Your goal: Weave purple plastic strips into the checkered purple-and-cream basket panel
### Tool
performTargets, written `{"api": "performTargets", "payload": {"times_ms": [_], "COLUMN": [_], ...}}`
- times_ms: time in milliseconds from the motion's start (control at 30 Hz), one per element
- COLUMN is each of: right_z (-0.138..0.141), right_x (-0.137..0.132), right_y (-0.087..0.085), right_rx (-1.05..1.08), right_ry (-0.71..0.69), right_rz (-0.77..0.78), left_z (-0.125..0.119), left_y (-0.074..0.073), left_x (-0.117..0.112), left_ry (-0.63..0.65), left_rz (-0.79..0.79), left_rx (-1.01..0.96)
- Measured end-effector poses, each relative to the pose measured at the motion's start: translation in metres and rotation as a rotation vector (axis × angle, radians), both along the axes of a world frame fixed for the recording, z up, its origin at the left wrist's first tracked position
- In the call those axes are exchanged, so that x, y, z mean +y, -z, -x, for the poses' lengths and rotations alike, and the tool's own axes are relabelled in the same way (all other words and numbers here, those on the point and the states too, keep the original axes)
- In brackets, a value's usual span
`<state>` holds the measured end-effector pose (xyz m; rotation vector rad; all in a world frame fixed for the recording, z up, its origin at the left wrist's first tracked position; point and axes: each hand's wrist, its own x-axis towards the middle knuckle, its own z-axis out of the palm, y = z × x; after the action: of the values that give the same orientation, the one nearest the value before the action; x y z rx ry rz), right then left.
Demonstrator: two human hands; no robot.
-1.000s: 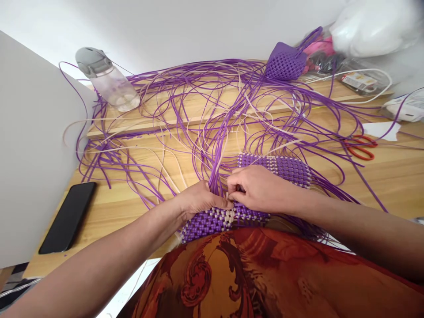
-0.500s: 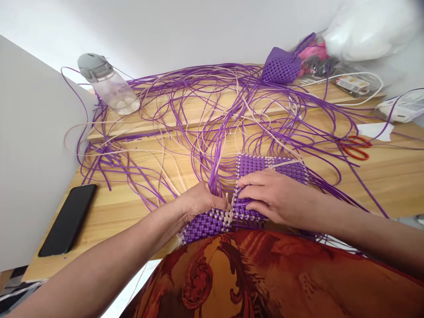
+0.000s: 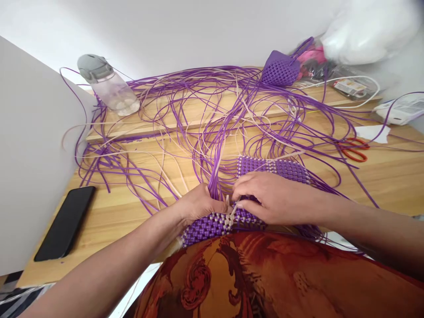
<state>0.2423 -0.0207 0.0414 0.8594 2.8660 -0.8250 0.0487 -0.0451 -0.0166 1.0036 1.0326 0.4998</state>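
A woven piece of purple and cream plastic strips (image 3: 205, 229) lies at the table's near edge against the patterned cloth. My left hand (image 3: 200, 203) is closed on it, its thumb pressed at the cream knots and a bundle of long purple strips (image 3: 217, 165) rising past the fingers. Just right of it, my right hand (image 3: 265, 198) pinches a cream strip (image 3: 234, 210) between thumb and forefinger, beside the left thumb. Under and beyond the right hand stretches another woven panel (image 3: 291, 170), partly covered.
Loose strips (image 3: 185, 84) sprawl across the wooden table. A water bottle (image 3: 114, 90) and a black phone (image 3: 66, 223) are on the left. Orange-handled scissors (image 3: 354, 149) lie to the right. At the back stand a small purple woven basket (image 3: 281, 70) and a white plastic bag (image 3: 367, 33).
My right hand has drawn its fingers in from lying over the weave and now pinches the cream strip closer to my left hand. My left hand stays in place.
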Motion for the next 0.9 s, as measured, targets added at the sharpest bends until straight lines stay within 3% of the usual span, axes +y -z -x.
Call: {"api": "performTargets", "payload": {"times_ms": [233,633,900], "right_z": [0.008,0.026,-0.010], "right_x": [0.011,0.008,-0.018], "right_y": [0.002,0.009,0.001], "right_rx": [0.003,-0.012,0.183], "right_ry": [0.069,0.173,0.152], "right_rz": [0.086,0.006,-0.151], "left_z": [0.006,0.005,0.001], "left_y": [0.002,-0.001,-0.001], "left_x": [-0.002,0.000,0.000], "left_ry": [0.037,0.006,-0.009], "left_rz": [-0.006,0.050,0.018], "left_rx": [-0.037,-0.030,-0.018]}}
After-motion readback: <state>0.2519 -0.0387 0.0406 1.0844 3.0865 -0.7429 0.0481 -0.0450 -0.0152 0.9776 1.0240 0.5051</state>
